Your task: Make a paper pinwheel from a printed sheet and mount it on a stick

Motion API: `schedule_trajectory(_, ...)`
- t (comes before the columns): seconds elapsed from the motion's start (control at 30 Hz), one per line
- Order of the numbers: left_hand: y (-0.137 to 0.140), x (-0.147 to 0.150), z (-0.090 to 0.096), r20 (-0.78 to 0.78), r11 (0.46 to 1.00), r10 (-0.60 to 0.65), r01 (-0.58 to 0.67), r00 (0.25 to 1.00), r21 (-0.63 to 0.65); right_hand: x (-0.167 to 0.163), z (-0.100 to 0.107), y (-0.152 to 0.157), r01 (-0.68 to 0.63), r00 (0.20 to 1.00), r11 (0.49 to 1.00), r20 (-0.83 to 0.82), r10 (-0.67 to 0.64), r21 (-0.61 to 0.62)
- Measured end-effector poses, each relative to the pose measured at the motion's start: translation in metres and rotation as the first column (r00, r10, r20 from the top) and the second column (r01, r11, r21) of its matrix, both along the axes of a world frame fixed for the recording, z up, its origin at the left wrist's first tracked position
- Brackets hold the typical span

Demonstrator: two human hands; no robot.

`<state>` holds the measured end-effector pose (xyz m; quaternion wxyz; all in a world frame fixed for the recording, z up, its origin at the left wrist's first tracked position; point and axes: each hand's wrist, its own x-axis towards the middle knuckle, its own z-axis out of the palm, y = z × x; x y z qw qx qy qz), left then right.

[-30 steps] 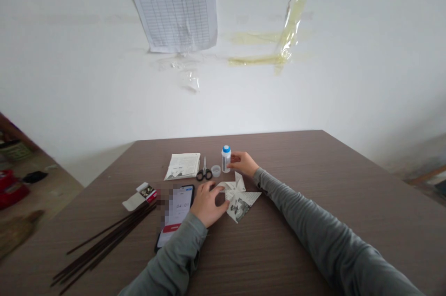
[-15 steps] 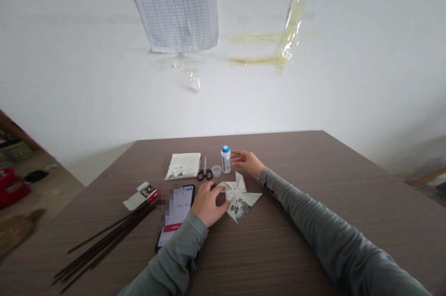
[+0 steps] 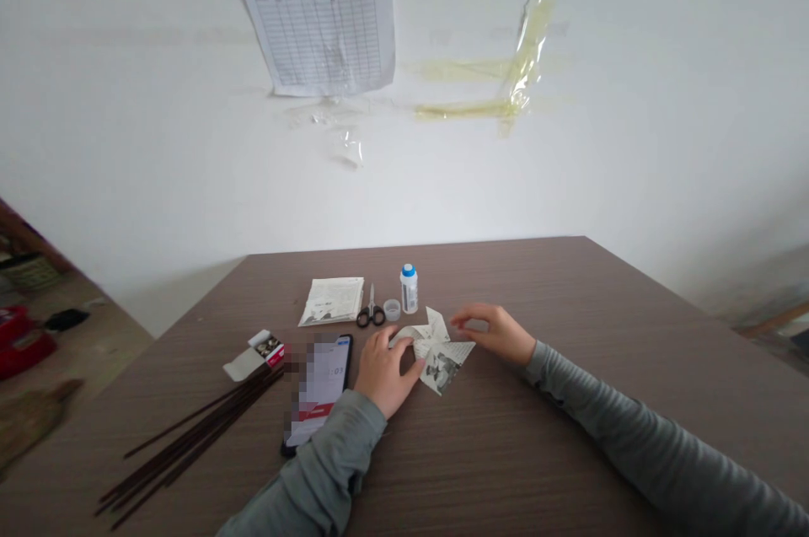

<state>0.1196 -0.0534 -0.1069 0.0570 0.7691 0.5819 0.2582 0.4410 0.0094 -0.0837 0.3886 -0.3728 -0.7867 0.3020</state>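
A pinwheel folded from printed paper (image 3: 446, 364) lies on the table in front of me. My left hand (image 3: 387, 370) rests at its left side, with thumb and fingers curved onto the paper and hiding part of it. Just right of the pinwheel, my right hand (image 3: 499, 333) hovers with bent fingers, a gap between thumb and forefinger, and nothing visible in it. A white glue bottle (image 3: 409, 292) with a blue top stands upright behind the pinwheel. Beside the bottle sits a translucent cap (image 3: 392, 310).
Black-handled scissors (image 3: 371, 314) and a stack of folded printed paper (image 3: 332, 301) lie at the back left. A phone (image 3: 319, 394) rests left of my left forearm. Farther left are several thin dark sticks (image 3: 202, 427) and a small opened box (image 3: 265, 351). A wall (image 3: 480, 191) rises behind the table.
My right hand has moved from beside the glue bottle back toward me, to the pinwheel's right. My left hand and the pinwheel have shifted slightly to the right.
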Motion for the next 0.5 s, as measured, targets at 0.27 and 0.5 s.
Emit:
schedule_trajectory(0.27, -0.002, 0.007, -0.005, -0.047, 1.000, 0.014, -0.015, 0.999, -0.009, -0.011, -0.012, -0.031, -0.162, 0.962, 0.979, 0.240, 0.128, 0.128)
schedule_trajectory(0.5, -0.003, 0.006, 0.000, -0.085, 0.999, 0.008, -0.011, 0.996, -0.039, -0.019, -0.014, -0.043, -0.124, 0.934, 0.961, 0.356, 0.029, 0.248)
